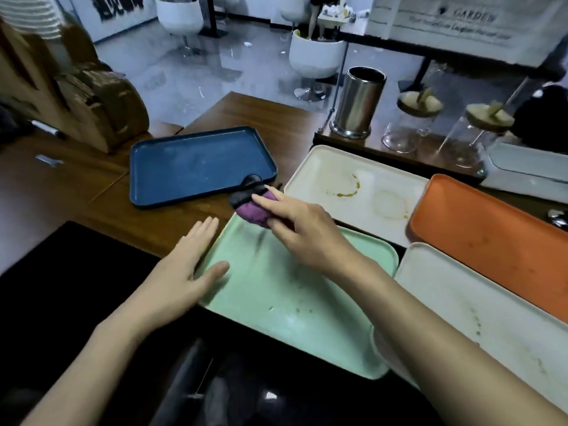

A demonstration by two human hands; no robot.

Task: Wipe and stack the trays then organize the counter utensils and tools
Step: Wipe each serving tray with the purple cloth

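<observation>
The green tray (292, 318) lies in the middle of the counter (261, 115), right in front of the person. It has small yellow specks on it. The right hand (307, 232) pinches a bunched purple and black cloth (252, 207) at the tray's far left corner. The left hand (184, 278) lies flat on the tray's left edge, with its fingers straight and close together.

Past the cloth sits a blue tray (196, 164). To the right, a cream tray (332, 179) has a yellow ring stain. An orange tray (491, 241) is just beside it, and a white tray (491, 318) with little spots is just beside the green one.

There is bare brown wood between the blue tray and the left hand. The green tray's near end sticks out over something black.

Farther back stand a steel cup (358, 103), dark inside, and two glass jars (408, 124) with lids. Beyond is a shiny grey floor (184, 66) with round white chairs (316, 53).
</observation>
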